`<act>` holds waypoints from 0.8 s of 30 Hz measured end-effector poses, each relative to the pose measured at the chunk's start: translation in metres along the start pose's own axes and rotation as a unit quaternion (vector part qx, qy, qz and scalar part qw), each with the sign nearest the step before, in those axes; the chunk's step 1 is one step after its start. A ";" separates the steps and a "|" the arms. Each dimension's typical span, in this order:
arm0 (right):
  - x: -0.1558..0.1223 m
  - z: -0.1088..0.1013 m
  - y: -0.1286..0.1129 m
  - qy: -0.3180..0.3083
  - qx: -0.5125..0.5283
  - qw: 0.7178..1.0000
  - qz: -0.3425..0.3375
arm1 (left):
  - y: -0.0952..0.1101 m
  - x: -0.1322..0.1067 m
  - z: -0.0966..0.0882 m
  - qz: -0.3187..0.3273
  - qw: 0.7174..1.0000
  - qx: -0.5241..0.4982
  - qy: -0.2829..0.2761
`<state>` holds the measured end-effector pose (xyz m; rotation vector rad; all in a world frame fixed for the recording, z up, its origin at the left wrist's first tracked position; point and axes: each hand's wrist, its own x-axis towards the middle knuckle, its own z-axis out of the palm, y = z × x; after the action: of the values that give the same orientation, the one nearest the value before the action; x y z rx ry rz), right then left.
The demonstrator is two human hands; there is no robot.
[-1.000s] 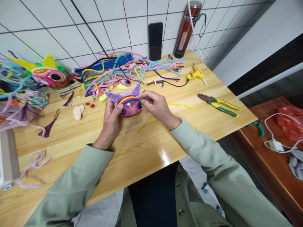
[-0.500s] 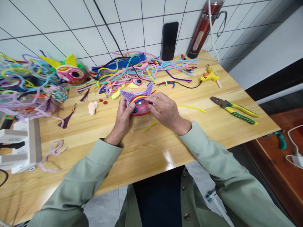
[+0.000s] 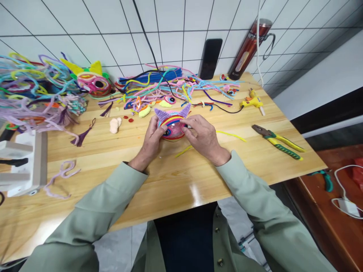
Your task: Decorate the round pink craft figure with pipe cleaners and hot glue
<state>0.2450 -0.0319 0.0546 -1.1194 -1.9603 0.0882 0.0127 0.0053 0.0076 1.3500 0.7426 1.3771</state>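
Observation:
A small animal head (image 3: 175, 130) made of pipe cleaners, with purple pointed ears, coloured bands over the brow and a shiny pink face, sits between my hands. My left hand (image 3: 151, 143) grips its left side, the thumb lying by a blue-rimmed eye. With thumb and fingers bent together, my right hand (image 3: 204, 139) pinches at the right side, by the other eye, which my fingers partly cover. A yellow pipe cleaner (image 3: 231, 135) lies on the table beyond my right hand, and a short yellow piece (image 3: 183, 151) shows below the head.
Pliers (image 3: 278, 141) and a yellow glue gun (image 3: 252, 102) lie to the right. Along the wall are heaped pipe cleaners (image 3: 153, 77), a finished-looking head with yellow ears (image 3: 95, 83), a phone (image 3: 210, 58) and a red flask (image 3: 249, 49). A white power strip (image 3: 38, 162) stands at left.
The camera view has shifted a little, so the scene sits differently in the picture. Both hands keep their hold on the head, with hardly any visible change in the fingers.

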 end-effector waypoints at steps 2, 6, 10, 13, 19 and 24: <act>0.000 -0.001 0.000 -0.003 0.009 1.000 0.008 | 0.001 0.000 0.001 0.002 1.000 0.005 -0.001; -0.001 -0.002 0.000 -0.001 0.019 1.000 0.005 | 0.001 0.001 0.001 -0.002 1.000 0.005 -0.007; -0.002 -0.002 0.001 0.008 0.018 1.000 0.000 | 0.001 0.002 0.002 -0.007 1.000 -0.001 0.006; -0.002 -0.002 0.003 0.014 0.029 0.999 -0.013 | 0.001 0.002 0.002 -0.004 1.000 -0.001 0.006; -0.002 -0.002 0.005 0.010 0.031 0.999 -0.002 | 0.005 0.002 0.002 -0.009 1.000 -0.002 0.006; -0.002 -0.001 0.005 0.023 0.034 0.999 -0.010 | 0.005 0.003 0.001 -0.004 1.000 0.001 -0.005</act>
<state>0.2499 -0.0308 0.0513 -1.0472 -1.9130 0.1164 0.0133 0.0066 0.0136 1.3516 0.7424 1.3628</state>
